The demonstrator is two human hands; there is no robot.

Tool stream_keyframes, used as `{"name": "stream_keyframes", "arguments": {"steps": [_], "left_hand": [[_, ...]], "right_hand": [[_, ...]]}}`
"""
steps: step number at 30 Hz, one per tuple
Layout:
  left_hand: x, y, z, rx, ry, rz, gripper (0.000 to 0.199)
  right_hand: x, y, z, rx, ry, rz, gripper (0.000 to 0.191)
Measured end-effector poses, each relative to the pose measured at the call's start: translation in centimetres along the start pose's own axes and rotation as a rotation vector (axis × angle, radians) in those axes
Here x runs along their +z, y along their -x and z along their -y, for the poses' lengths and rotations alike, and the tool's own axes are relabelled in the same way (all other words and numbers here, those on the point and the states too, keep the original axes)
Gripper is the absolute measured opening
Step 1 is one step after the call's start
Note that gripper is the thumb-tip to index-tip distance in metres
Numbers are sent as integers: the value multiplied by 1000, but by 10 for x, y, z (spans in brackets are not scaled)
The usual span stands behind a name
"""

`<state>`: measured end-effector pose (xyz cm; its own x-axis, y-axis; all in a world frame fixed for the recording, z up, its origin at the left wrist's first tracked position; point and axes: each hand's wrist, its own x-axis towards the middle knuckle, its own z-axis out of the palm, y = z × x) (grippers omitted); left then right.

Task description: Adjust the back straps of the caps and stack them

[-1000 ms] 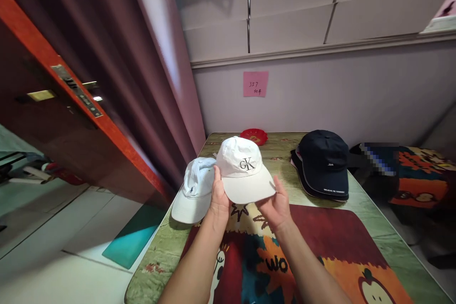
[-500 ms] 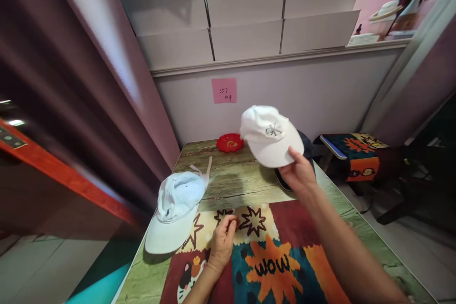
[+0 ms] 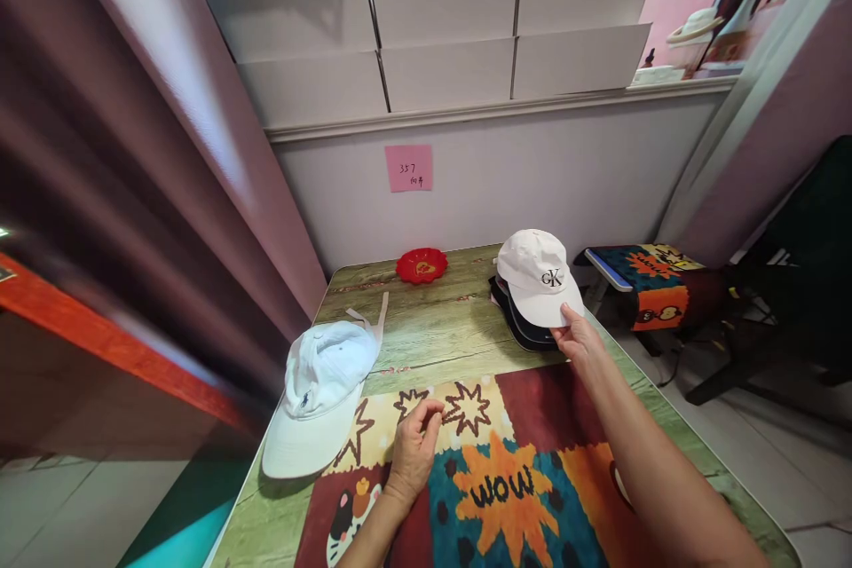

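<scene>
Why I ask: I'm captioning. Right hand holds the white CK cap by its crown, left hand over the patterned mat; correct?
Wrong grip: the head view shows the right hand holding the CK cap by its brim, the left hand over the patterned mat.

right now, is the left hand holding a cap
No, the left hand is over the patterned mat with no cap in it, while the right hand grips the brim of the white CK cap.
</scene>
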<state>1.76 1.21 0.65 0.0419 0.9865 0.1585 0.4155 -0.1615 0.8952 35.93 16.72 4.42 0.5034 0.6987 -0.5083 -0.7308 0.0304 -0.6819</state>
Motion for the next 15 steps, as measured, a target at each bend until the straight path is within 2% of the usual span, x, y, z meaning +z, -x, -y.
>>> {"name": "stream_keyframes", "arguments": {"steps": [8,15], "left_hand": [[0,2,0,-2,12,8,22],[0,3,-2,5,18,10,22]], "right_hand": [[-15,-10,-8,-79,204,-90,28],[-25,-14,-8,-178,376,-105,39]]}}
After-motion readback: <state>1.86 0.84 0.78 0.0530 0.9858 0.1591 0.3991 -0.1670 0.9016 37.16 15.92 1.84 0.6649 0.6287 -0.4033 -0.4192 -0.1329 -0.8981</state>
